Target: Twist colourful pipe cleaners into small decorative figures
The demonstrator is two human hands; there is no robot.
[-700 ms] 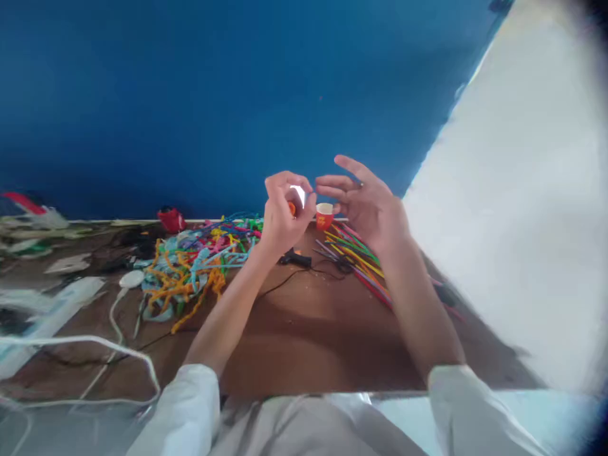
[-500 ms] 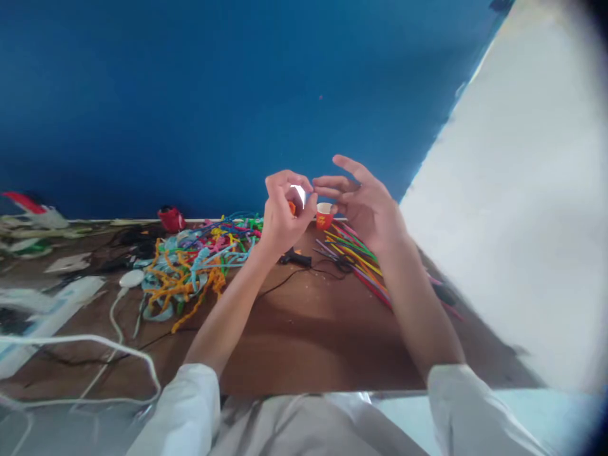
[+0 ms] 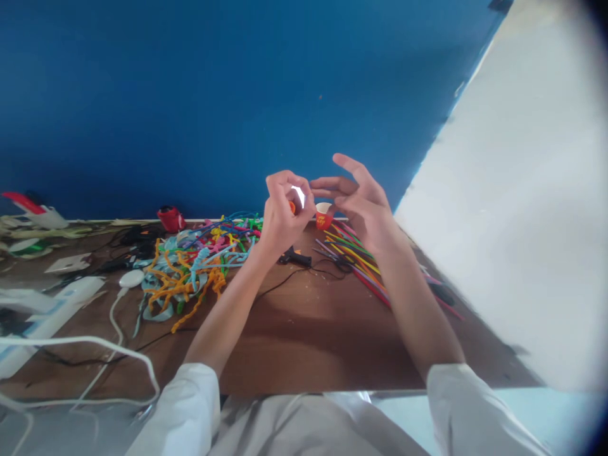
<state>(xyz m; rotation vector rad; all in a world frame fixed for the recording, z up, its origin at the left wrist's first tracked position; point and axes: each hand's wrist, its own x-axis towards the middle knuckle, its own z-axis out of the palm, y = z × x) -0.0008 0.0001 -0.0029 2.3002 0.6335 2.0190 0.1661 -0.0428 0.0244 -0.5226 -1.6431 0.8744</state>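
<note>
My left hand (image 3: 284,212) is raised above the table's back part, thumb and index fingertips pinched together in a ring. Anything between those fingertips is too small to make out. Through the ring show a bright white patch and a bit of orange. My right hand (image 3: 363,202) is up beside it with fingers stretched out and spread, two fingertips at or nearly touching the left pinch. Behind the right fingers stands a red paper cup (image 3: 323,217) with a white inside. Below the hands lies a black handled tool (image 3: 294,257), partly hidden, with a cord.
A tangled heap of colourful pipe cleaners (image 3: 190,272) lies left. Straight pipe cleaners (image 3: 363,259) fan out under my right arm. Farther left are a red container (image 3: 171,219), a white power strip (image 3: 57,316) and white cables (image 3: 114,342). A blue wall (image 3: 213,107) rises behind the table.
My hands stay almost in place. The right fingertips have shifted slightly left, closer against the left pinch.
</note>
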